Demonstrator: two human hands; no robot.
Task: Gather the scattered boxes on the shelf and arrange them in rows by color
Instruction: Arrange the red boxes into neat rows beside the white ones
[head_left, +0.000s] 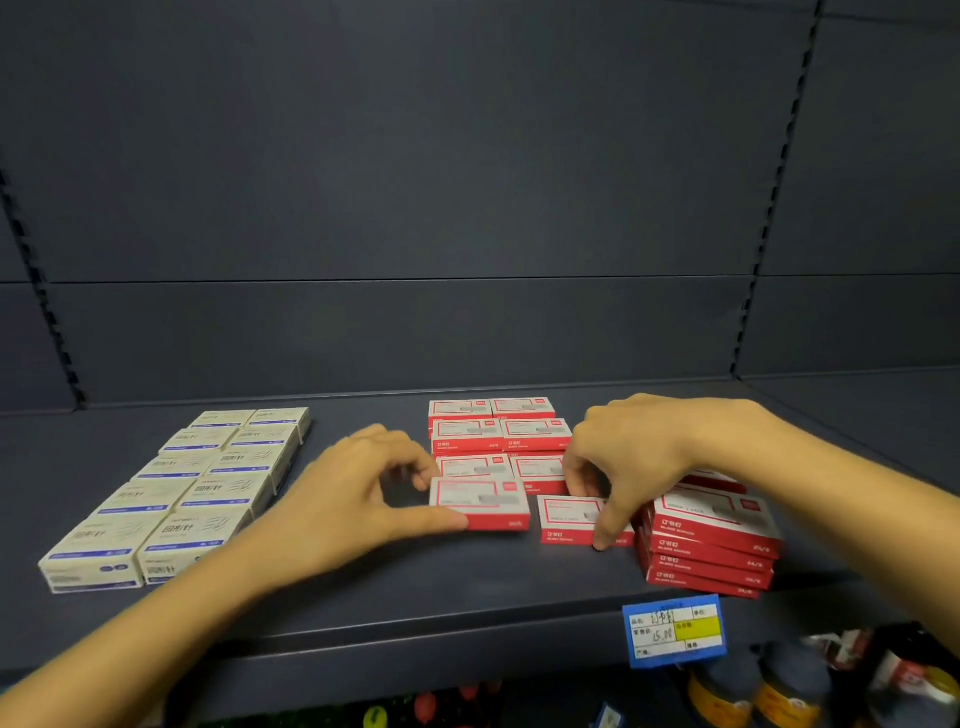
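- Red-and-white boxes (498, 436) lie flat in two columns at the middle of the dark shelf (363, 587); white-and-blue boxes (182, 493) lie in two columns at the left.
- A stack of red boxes (711, 540) sits just right of the red columns, partly under the right forearm; a blue price tag (675, 631) hangs on the shelf's front edge.
- The left hand (358, 493) pinches the front-left red box (480, 504) between thumb and fingers; the right hand (639, 457) pinches the front-right red box (571, 519) likewise.

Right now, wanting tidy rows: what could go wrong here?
The right hand reaches beside the skewed red stack near the front of the shelf; its wrist could knock boxes off. The left box, pinched by the left hand, sits out of line with the right box, so the front row may end crooked.
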